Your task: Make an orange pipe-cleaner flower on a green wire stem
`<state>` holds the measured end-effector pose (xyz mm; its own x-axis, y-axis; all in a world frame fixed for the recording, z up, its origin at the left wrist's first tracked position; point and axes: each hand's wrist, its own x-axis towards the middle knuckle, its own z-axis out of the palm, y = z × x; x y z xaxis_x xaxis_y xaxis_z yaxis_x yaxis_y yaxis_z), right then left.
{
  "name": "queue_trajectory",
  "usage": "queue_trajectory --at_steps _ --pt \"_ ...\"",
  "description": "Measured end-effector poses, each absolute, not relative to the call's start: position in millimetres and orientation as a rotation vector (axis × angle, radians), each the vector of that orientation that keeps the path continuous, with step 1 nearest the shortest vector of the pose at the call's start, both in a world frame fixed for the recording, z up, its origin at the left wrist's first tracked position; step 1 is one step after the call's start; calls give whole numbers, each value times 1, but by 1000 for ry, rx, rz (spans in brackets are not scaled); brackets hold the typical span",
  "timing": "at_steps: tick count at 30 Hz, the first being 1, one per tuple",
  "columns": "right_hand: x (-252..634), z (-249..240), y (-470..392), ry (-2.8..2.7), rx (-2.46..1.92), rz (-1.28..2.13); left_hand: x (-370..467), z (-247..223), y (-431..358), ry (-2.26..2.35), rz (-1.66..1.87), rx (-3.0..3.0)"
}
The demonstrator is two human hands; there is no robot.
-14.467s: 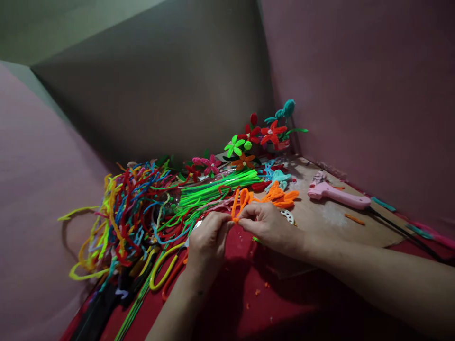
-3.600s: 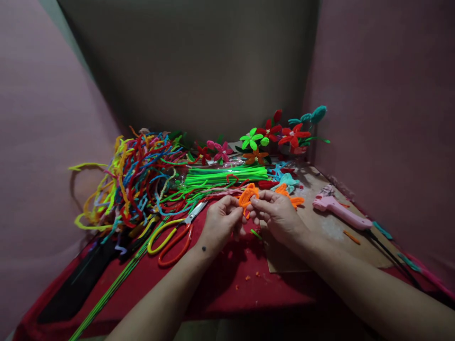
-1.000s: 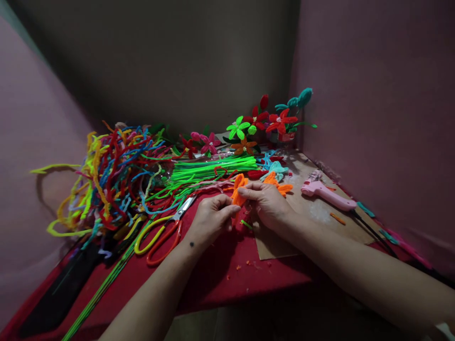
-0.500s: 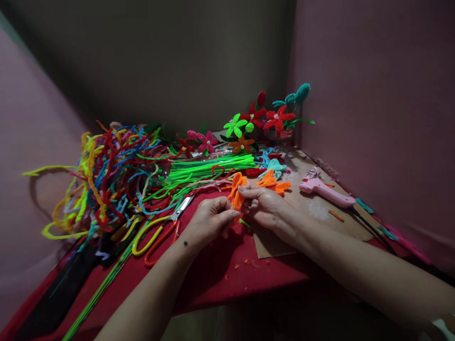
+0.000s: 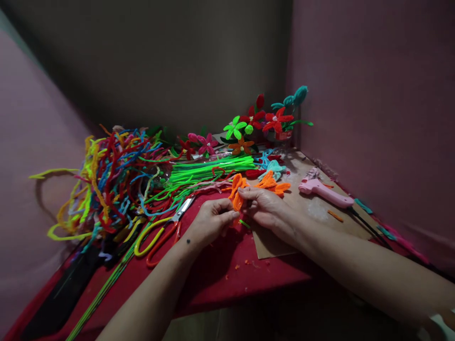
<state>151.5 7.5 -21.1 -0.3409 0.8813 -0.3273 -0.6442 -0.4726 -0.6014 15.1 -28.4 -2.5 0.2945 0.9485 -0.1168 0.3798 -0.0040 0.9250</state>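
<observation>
Between my two hands is an orange pipe-cleaner petal loop (image 5: 237,185), held just above the red cloth. My left hand (image 5: 217,215) pinches its lower end with thumb and forefinger. From the other side my right hand (image 5: 265,207) grips it, thumb uppermost and the other fingers curled. Behind my right hand lie more orange pipe-cleaner petals (image 5: 272,183). To the left of my left hand rest scissors (image 5: 175,222) with yellow and red handles, blades pointing away. A short green piece (image 5: 244,223) lies under my hands.
A tangled heap of coloured pipe cleaners (image 5: 110,175) fills the left side. Green pipe cleaners (image 5: 213,168) lie bundled behind my hands. A pink glue gun (image 5: 325,193) rests on cardboard (image 5: 272,244) at right. Finished flowers (image 5: 234,127) stand at the back, near the walls.
The view has shifted slightly. Both hands stay nearly in place on the orange petal loop, which looks a little narrower and turned between the fingers.
</observation>
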Motion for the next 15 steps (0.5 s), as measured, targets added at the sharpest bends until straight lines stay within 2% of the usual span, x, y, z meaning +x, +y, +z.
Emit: queue_trajectory --at_steps 9,15 --pt "149 -30 -4 -875 -573 1912 8 1 -30 1262 833 1461" --pt "147 -31 -8 -1045 -656 1801 13 3 -32 1405 891 1460"
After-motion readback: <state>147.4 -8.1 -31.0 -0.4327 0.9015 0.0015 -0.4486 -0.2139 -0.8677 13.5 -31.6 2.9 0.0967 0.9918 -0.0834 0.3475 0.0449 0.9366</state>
